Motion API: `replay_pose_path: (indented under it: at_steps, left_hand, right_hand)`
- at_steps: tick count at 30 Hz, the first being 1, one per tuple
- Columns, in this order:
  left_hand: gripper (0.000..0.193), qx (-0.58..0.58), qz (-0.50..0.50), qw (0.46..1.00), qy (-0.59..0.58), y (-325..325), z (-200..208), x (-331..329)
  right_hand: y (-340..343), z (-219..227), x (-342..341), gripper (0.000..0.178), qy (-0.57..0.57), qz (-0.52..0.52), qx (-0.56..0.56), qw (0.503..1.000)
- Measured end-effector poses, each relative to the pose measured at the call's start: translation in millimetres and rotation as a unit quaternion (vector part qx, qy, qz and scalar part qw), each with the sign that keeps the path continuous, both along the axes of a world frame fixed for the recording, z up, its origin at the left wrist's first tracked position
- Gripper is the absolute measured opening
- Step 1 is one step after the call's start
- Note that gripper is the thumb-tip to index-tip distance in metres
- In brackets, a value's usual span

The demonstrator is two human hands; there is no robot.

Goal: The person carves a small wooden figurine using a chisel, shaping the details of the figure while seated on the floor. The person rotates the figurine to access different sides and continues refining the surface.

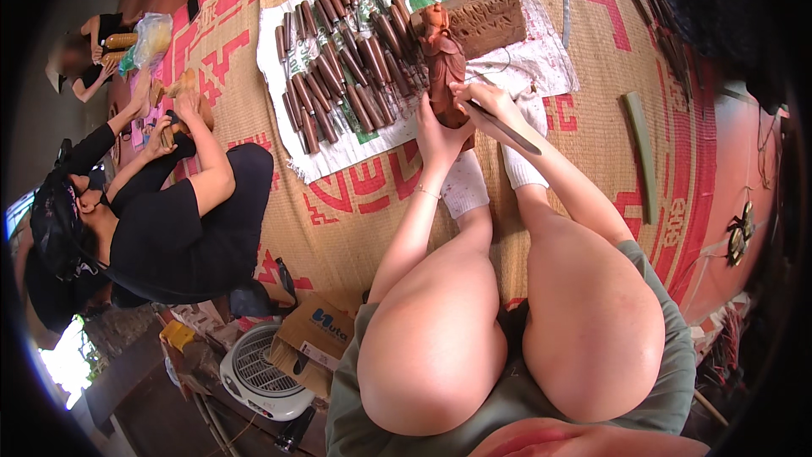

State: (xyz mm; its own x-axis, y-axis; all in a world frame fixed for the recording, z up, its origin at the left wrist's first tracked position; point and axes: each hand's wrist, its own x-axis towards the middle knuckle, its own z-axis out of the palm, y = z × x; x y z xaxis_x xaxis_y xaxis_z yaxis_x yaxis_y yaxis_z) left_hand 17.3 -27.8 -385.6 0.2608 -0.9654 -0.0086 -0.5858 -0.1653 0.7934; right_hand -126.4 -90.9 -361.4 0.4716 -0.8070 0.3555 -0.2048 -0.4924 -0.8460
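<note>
The left hand [437,134] is gripping the wooden figure [447,72] low down, beside the wooden block [489,22], while the right hand [492,101] is holding a carving tool [518,140] (its tip, hard to see, risks nicking the left hand if the figure twists).

My left hand [440,137] around the lower end of a carved reddish-brown figure [447,72], my right hand [491,110] holding a slim dark tool [518,137] against its side, brown-handled tools [375,59] left of the figure, a carved block [486,24] just beside it.
</note>
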Motion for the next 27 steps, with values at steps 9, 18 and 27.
replay_pose_path:
  at_steps: [9, 18, 27]
  left_hand:
    - [0.099, 0.007, -0.005, 1.000, 0.006, -0.6, 3.9, 0.7]
    - [0.098, 0.000, 0.005, 1.000, -0.023, 0.5, 0.4, 3.7]
    - [0.097, -0.009, 0.006, 1.000, -0.023, 1.7, -2.0, 4.0]
  right_hand:
    - [-9.1, 9.2, 5.2, 0.009, -0.019, -0.045, 0.000, 0.999]
    - [13.1, 3.9, 1.0, 0.008, -0.040, -0.007, 0.014, 0.999]
    - [9.4, 4.5, 2.3, 0.009, -0.025, -0.018, 0.036, 0.999]
